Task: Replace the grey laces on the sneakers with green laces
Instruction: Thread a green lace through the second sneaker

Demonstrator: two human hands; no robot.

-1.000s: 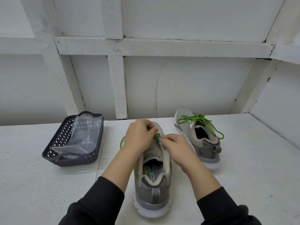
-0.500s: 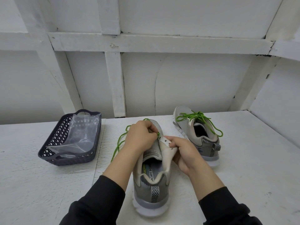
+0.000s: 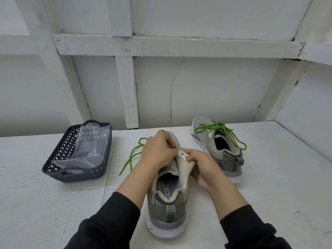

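— Where is the shoe against your hands?

— The near shoe (image 3: 167, 203) stands heel toward me in the middle of the table (image 3: 53, 203), and both my hands are on its throat. My left hand (image 3: 158, 153) lies over the left side, toward the toe. Its fingers are curled tight on the lace (image 3: 133, 155), though the pinch itself is hidden under my knuckles. My right hand (image 3: 203, 168) is on the right side, with thumb and fingers nipping the flap (image 3: 185, 161) and folding it outward.

— And the lace?

— It comes out from under my left hand, loops by the toe, then trails left and nearer across the table.

— What else is around?

— The far shoe (image 3: 208, 141) sits to the right, beyond my right hand. It is near the first shoe but apart from it, heel also my way. The far lace (image 3: 215, 126) is threaded through it, with one end draped down its right side. A dark basket (image 3: 59, 175) holding a clear bag (image 3: 89, 146) stands well off to the left. My left hand covers the front eyelets, so I cannot tell how many are laced.

— How does the near shoe look?

— It is grey with a white sole, a zigzag heel tab and a printed insole. The folded flap shows pale lining and dark eyelet holes.
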